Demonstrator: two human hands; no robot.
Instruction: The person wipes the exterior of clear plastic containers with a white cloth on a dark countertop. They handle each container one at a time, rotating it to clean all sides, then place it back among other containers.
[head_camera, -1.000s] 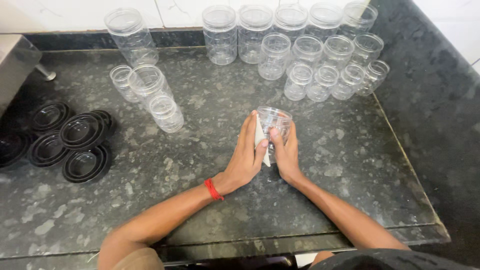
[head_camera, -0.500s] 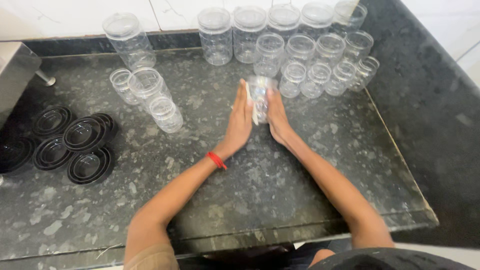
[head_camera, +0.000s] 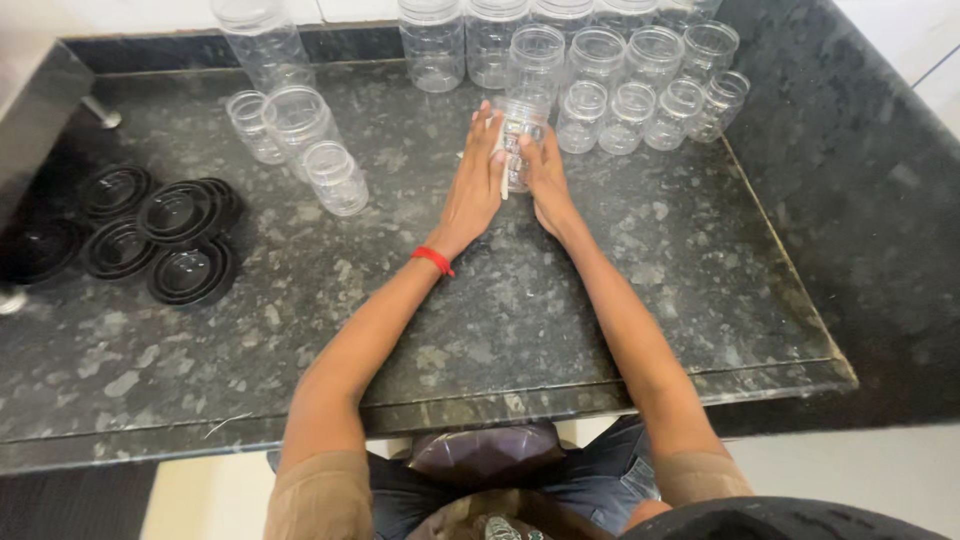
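Note:
A small clear plastic jar (head_camera: 519, 135) stands on the dark granite counter (head_camera: 480, 300), just in front of the group of clear jars (head_camera: 620, 80) at the back. Both my hands clasp it. My left hand (head_camera: 474, 185) presses its left side with a white cloth or paper (head_camera: 502, 170) tucked between palm and jar. My right hand (head_camera: 545, 185) holds its right side. A red thread band sits on my left wrist.
Three more clear jars (head_camera: 300, 135) stand at the back left, with a taller one (head_camera: 262, 40) behind them. Several black lids (head_camera: 150, 235) lie stacked at the left. A metal appliance corner (head_camera: 40, 90) is at the far left. The counter's front edge is near my body.
Both hands slid the jar away from me across the counter, from the middle up to the row of jars at the back. My arms are now stretched out.

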